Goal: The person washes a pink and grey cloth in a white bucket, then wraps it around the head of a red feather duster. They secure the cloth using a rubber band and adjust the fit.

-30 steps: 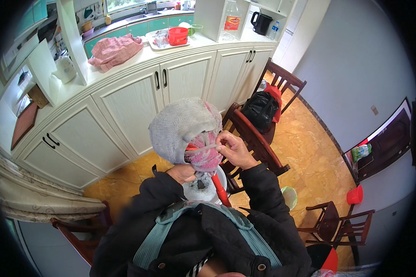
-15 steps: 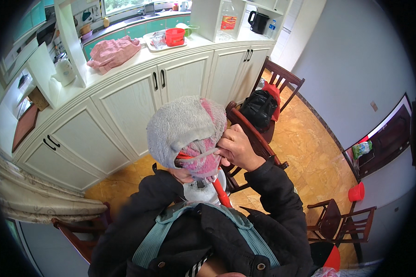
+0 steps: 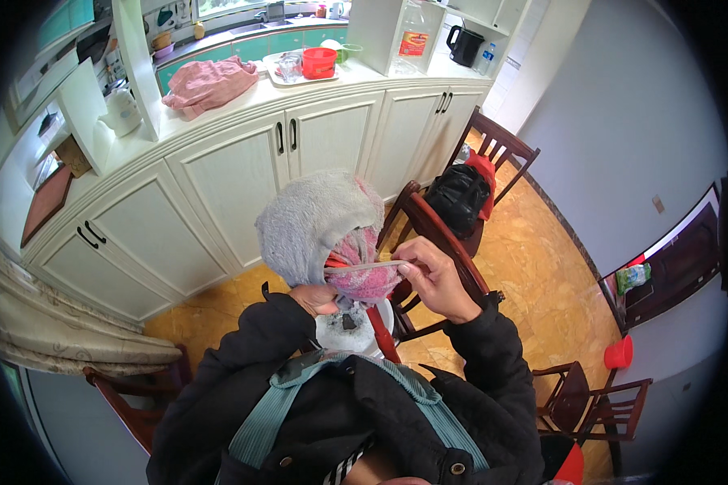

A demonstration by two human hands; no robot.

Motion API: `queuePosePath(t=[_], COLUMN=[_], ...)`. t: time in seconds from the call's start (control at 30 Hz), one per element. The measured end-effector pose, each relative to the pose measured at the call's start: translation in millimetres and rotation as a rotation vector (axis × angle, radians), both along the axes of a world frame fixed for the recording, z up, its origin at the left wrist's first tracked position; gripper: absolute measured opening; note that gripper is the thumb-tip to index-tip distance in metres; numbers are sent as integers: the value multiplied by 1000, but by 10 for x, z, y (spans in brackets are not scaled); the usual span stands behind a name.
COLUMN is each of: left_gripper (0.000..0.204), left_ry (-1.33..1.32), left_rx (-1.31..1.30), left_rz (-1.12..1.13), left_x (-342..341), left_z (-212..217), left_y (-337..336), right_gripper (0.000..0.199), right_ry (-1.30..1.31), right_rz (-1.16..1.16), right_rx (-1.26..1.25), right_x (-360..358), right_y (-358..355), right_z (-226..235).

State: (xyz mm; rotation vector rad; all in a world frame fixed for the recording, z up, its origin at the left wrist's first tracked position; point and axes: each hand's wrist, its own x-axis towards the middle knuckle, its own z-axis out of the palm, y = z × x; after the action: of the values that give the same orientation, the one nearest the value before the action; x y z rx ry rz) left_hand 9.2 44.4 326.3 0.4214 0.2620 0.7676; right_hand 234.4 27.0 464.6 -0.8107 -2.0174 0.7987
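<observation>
A grey and pink towel (image 3: pixel 319 214) is wrapped over the bulky head of a pole, with red bits showing in a gap. The red pole (image 3: pixel 383 333) runs down from it toward my body. My left hand (image 3: pixel 315 299) is closed on the gathered lower side of the towel, its fingers partly hidden. Between thumb and fingers, my right hand (image 3: pixel 429 279) pinches a thin pale band (image 3: pixel 368 266), drawn taut across the pink part. What lies under the towel is mostly hidden.
Below the towel stands a white bucket (image 3: pixel 344 333). A wooden chair (image 3: pixel 441 234) is close by my right arm; a black bag (image 3: pixel 459 198) rests on another chair behind. White cabinets (image 3: pixel 226 153) line the far side. A red bucket (image 3: pixel 619 352) stands at the right.
My right hand has moved slightly right and down, pulling the band out straight from the towel. The towel-covered head has turned a little, and more of my left hand shows.
</observation>
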Motion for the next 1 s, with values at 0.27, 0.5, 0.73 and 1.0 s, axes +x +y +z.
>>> queuePosePath(t=[0.27,0.5,0.73,1.0], left_gripper=[53,72,68,53], left_ry=[127,172,133,115], left_rx=[158,380,335,115], left_rz=[-57,86,180,93], left_x=[-100,1,72,79], left_z=[-223,412,307,169], left_y=[85,-9,2,70], right_gripper=[17,14,8,5], right_ry=[647,194,353,315], right_rz=[27,-388,-201,70], right_rx=[-862,-5,-183,58], right_x=[-106,-72,20,-122], right_y=[-188,-407,-636,-633], right_z=[-43,-147,-340,-245])
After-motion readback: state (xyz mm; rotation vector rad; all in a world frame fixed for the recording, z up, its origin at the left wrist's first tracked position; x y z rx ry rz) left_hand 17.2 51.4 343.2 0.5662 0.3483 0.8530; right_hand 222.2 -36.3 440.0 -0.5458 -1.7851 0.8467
